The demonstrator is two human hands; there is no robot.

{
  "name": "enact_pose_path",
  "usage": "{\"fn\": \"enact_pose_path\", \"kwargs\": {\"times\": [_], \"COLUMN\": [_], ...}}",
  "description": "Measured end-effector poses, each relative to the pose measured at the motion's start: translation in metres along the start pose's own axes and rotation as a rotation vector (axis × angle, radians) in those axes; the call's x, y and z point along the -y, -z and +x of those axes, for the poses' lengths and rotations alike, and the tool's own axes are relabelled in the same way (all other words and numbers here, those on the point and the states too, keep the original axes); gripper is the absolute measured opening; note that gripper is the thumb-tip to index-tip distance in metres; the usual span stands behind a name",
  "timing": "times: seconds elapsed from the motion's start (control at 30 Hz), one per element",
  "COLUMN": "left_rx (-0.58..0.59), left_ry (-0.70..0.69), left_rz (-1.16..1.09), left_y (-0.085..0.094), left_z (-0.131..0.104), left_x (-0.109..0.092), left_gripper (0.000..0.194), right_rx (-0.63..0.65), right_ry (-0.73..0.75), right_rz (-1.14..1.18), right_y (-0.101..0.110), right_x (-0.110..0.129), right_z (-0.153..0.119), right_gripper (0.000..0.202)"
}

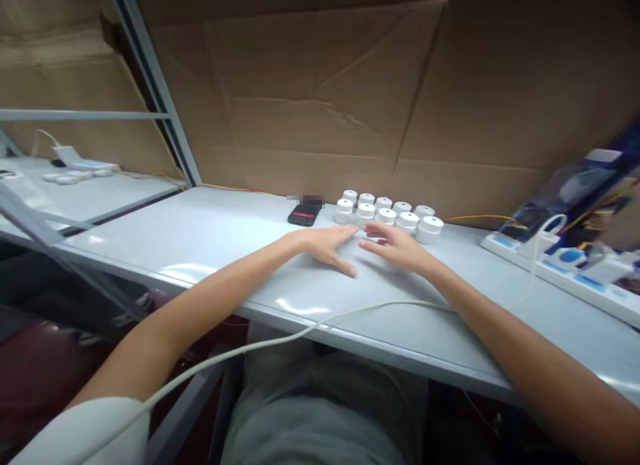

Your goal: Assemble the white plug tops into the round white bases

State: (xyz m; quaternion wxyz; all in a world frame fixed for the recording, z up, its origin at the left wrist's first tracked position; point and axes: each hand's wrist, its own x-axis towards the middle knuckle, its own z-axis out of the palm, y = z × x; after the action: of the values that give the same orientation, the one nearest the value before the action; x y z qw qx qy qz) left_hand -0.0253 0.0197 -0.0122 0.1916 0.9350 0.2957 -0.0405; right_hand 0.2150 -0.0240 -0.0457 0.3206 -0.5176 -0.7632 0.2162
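Note:
Several white round capped pieces (407, 221) stand in two rows toward the back of the table, each with a small dark mark on top. Just in front of them is my right hand (397, 246), its fingers apart and curved a little, nothing seen in them. To its left my left hand (331, 246) reaches over the tabletop with thumb and fingers spread, also holding nothing. The fingertips of both hands come close together in front of the rows; I cannot tell whether they touch a piece. A dark phone (303, 213) with a red band on its screen lies left of the rows.
A white power strip (575, 275) with plugged-in adapters lies along the right side. Its pale cable (300, 335) crosses the front edge toward my left arm. Cardboard (310, 98) walls the back. A metal frame post (160, 85) rises at left, beside a neighbouring table (35, 195).

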Motion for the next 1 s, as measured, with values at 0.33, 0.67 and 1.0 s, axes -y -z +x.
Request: {"fn": "enact_pose_path", "kwargs": {"times": [0.33, 0.67, 1.0], "left_rx": [-0.187, -0.247, -0.251], "left_ry": [-0.177, -0.222, -0.267], "left_rz": [-0.014, -0.017, -0.064], "left_y": [-0.005, -0.007, -0.007], "left_z": [0.001, 0.004, 0.005], "left_x": [-0.007, -0.005, -0.005], "left_gripper": [0.134, 0.125, 0.126], "right_rx": [-0.37, -0.345, -0.366], "right_ry": [-0.052, -0.176, -0.149], "right_rz": [0.556, 0.839, 0.781], "right_y": [0.001, 0.01, 0.01], "right_x": [0.011, 0.018, 0.016], "right_z": [0.006, 0.005, 0.005], "right_gripper": [0.044, 0.039, 0.034]}}
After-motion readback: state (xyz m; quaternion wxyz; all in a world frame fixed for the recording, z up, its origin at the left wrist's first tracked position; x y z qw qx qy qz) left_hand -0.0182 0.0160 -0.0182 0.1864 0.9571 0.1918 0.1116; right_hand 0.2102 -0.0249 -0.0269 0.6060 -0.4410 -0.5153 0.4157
